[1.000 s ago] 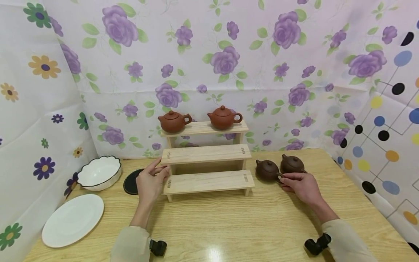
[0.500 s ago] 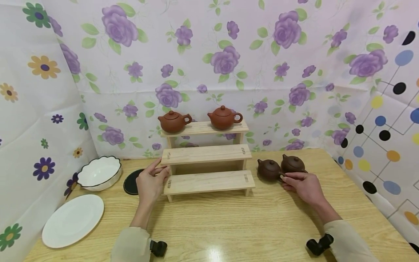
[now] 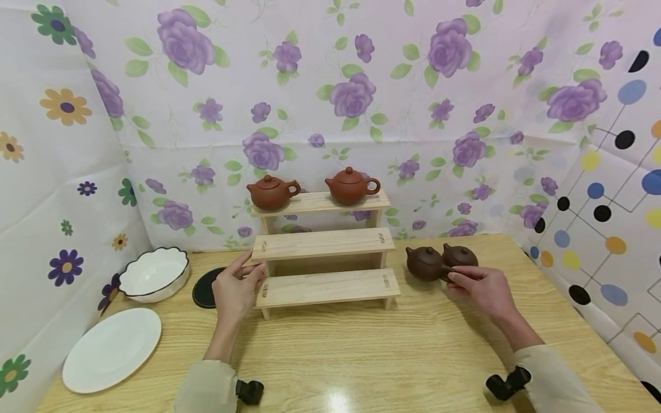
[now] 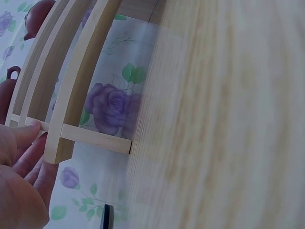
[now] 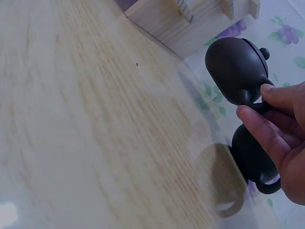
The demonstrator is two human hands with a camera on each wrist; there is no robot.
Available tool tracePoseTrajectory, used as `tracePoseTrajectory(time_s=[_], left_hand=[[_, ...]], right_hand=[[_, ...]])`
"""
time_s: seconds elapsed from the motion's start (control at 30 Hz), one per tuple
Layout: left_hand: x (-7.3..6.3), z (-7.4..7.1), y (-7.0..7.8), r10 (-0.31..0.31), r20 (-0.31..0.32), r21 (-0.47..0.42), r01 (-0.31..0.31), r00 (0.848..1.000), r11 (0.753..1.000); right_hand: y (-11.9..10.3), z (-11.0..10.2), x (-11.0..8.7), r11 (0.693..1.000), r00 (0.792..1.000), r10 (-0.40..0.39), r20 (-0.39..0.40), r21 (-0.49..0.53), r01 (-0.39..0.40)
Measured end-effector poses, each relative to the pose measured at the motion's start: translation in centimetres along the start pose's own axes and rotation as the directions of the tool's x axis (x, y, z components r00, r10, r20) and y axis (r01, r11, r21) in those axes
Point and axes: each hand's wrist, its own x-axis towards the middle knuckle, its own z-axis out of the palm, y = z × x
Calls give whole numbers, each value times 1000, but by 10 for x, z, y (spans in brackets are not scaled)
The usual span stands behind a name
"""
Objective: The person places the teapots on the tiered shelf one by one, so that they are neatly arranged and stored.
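Note:
My right hand (image 3: 483,290) pinches the handle of a dark brown teapot (image 3: 424,265) between thumb and fingers, right of the shelf. In the right wrist view this teapot (image 5: 236,69) hangs close over the table, its shadow a little apart from it. Just behind its handle sits a second dark brown teapot (image 3: 461,256), partly covered by the hand. My left hand (image 3: 234,291) holds the left side of a three-step wooden shelf (image 3: 327,288), thumb and fingers at the upright between the steps. Two reddish-brown teapots, one left (image 3: 271,194) and one right (image 3: 349,187), stand on the top step.
Left of the shelf lie a round black coaster (image 3: 205,288), a white scalloped bowl (image 3: 156,275) with a dark rim, and a white oval plate (image 3: 112,351). A flowered cloth (image 3: 310,115) hangs behind the wooden table (image 3: 330,355).
The dark teapot in my right hand has shifted slightly right and up in the head view, now overlapping the second one. My left hand keeps its hold on the shelf.

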Motion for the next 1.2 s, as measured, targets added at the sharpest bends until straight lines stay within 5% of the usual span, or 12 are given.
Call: tracePoseTrajectory(time_s=[0.43, 1.0, 1.2], left_hand=[[-1, -3, 0, -24, 0, -3, 24, 1000, 1000], [0, -2, -1, -18, -3, 7, 18, 1000, 1000], [0, 0, 0, -17, 9, -24, 17, 1000, 1000]], right_hand=[[-12, -7, -4, 999, 999, -46, 5, -1, 46], [-33, -13, 4, 975, 995, -91, 37, 209, 81], [-43, -15, 5, 986, 992, -111, 54, 130, 103]])
